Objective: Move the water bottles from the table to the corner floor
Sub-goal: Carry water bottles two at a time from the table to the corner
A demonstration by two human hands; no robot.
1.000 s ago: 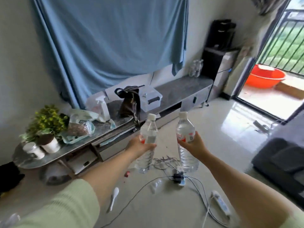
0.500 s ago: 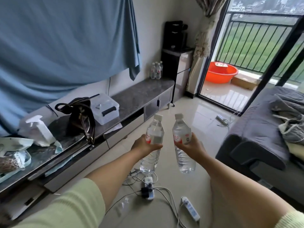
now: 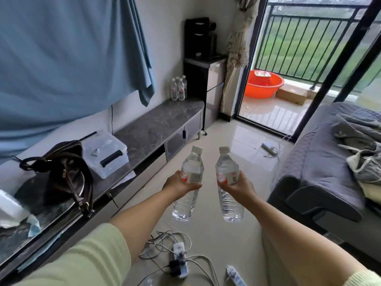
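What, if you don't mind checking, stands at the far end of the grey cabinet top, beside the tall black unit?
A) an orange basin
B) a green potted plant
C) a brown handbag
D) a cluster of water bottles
D: a cluster of water bottles stands upright at the far end of the cabinet top, next to the tall black unit; the orange basin sits out on the balcony and the brown handbag lies nearer the camera.

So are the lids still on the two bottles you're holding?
Yes, both are capped. A white cap sits on the left bottle in the left hand and on the right bottle in the right hand.
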